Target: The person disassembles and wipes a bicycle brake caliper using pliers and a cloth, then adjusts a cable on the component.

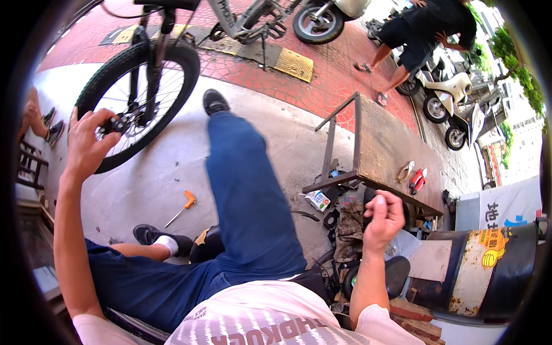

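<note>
My left hand (92,135) is raised at the left, thumb and finger closed on a small black round part (117,124), in front of a bicycle's front wheel (167,106). My right hand (384,214) is at the right with curled fingers near the edge of a worn wooden table (376,141); what it holds, if anything, I cannot make out. Pliers (405,171) and a red-handled tool (418,180) lie on that table. An orange-handled hex driver (188,200) lies on the concrete below my left hand. My jeans-clad leg (241,184) stretches forward between my hands.
A dented drum (463,270), bags and jumbled parts (349,224) crowd the right. A speed bump (293,63) crosses red paving behind the bicycle. A standing person (414,37) is near parked scooters (445,98). Another person's legs (43,121) show at the far left.
</note>
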